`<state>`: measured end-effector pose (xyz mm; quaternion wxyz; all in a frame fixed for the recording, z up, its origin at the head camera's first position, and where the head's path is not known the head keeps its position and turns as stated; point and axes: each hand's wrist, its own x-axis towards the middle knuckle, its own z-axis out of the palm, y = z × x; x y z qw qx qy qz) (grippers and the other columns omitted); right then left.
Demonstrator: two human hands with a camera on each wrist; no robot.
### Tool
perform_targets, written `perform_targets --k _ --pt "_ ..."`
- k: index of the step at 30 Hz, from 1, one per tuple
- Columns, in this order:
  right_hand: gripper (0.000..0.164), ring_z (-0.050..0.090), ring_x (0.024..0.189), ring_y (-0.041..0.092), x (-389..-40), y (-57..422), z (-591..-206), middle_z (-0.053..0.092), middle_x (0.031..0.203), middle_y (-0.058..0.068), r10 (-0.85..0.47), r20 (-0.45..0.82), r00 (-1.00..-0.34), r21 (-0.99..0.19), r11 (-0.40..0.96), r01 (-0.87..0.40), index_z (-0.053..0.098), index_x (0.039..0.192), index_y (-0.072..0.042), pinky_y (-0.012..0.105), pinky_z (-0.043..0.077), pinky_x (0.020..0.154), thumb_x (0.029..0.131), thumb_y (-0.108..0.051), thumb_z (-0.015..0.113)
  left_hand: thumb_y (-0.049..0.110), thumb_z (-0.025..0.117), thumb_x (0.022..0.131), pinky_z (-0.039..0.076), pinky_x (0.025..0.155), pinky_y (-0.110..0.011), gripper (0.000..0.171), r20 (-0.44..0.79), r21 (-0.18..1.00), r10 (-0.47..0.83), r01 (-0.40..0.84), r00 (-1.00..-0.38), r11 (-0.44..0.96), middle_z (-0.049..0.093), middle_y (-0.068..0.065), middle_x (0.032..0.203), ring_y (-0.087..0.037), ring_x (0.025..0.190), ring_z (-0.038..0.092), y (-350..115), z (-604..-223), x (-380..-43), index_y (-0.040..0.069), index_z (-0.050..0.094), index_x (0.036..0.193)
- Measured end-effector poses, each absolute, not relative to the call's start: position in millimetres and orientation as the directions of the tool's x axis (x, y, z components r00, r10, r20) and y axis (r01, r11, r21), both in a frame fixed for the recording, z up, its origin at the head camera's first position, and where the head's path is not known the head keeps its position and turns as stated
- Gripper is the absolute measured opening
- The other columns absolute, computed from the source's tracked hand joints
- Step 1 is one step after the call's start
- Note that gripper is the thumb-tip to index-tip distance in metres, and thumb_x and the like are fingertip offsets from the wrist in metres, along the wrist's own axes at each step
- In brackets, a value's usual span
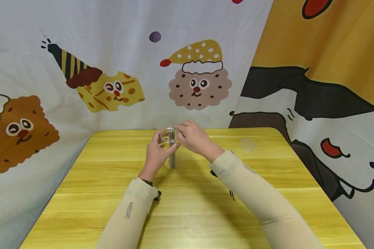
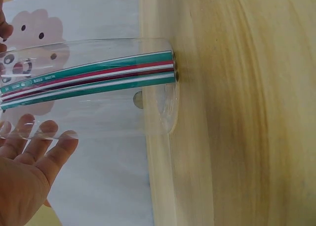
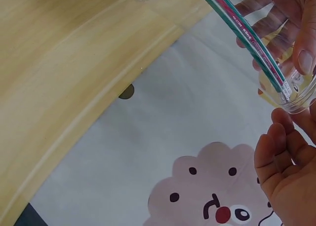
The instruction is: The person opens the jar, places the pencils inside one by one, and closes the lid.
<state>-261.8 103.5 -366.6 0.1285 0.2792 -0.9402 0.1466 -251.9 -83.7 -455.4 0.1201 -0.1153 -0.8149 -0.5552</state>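
A tall clear cylindrical jar (image 1: pixel 168 139) stands on the table with several green and red striped pencils (image 2: pixel 89 77) leaning inside along one wall. My left hand (image 1: pixel 157 152) holds the jar near its top, thumb on the near side and fingers around the far side. At the jar's rim is my right hand (image 1: pixel 194 138), fingers loosely bent and fingertips right at the edge. The right wrist view shows the pencil ends (image 3: pixel 285 93) just inside the rim, with nothing visible in the right hand's fingers (image 3: pixel 266 154).
A clear round lid (image 1: pixel 247 145) lies on the table (image 1: pixel 187 221) at the back right. Thin dark and gold pens (image 1: pixel 233 195) lie partly hidden under my right forearm. A printed curtain (image 1: pixel 124 31) hangs behind the table's far edge.
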Motion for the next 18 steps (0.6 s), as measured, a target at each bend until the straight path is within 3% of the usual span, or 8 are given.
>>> perform_targets --k 6,9,13,18 --pt "0.042 0.061 0.137 0.031 -264 108 -368 0.070 0.144 0.010 -0.465 0.311 -0.829 -0.286 0.786 -0.549 0.065 0.148 -0.012 0.049 0.053 0.115 0.114 -0.031 0.048 0.046 0.085 0.091 0.056 0.108 -0.058 0.080 0.335 0.874 0.056 0.332 -0.941 0.355 0.065 -0.009 0.150 -0.032 0.133 0.063 -85 -455 -252 0.018 0.047 0.156" --pt "0.044 0.065 0.132 0.029 -265 118 -368 0.069 0.144 0.009 -0.436 0.288 -0.853 -0.348 0.782 -0.517 0.064 0.149 -0.014 0.049 0.056 0.109 0.114 -0.037 0.049 0.047 0.085 0.091 0.056 0.108 -0.057 0.081 0.334 0.874 0.058 0.332 -0.941 0.354 0.065 -0.007 0.149 -0.030 0.132 0.063 -85 -454 -252 0.019 0.047 0.156" --pt "0.043 0.070 0.117 0.027 -266 146 -371 0.071 0.139 0.008 -0.391 0.253 -0.885 -0.419 0.780 -0.465 0.066 0.146 -0.014 0.048 0.061 0.097 0.113 -0.037 0.052 0.049 0.086 0.090 0.055 0.110 -0.056 0.080 0.318 0.881 0.057 0.318 -0.946 0.351 0.065 -0.004 0.149 -0.028 0.131 0.063 -84 -453 -251 0.021 0.048 0.155" --pt "0.039 0.071 0.112 0.028 -264 197 -387 0.074 0.132 0.011 -0.334 0.179 -0.926 -0.477 0.793 -0.378 0.068 0.143 -0.010 0.049 0.060 0.095 0.112 -0.031 0.056 0.046 0.087 0.090 0.053 0.113 -0.058 0.080 0.299 0.894 0.058 0.301 -0.952 0.332 0.063 -0.006 0.150 -0.030 0.135 0.061 -84 -454 -250 0.021 0.048 0.155"
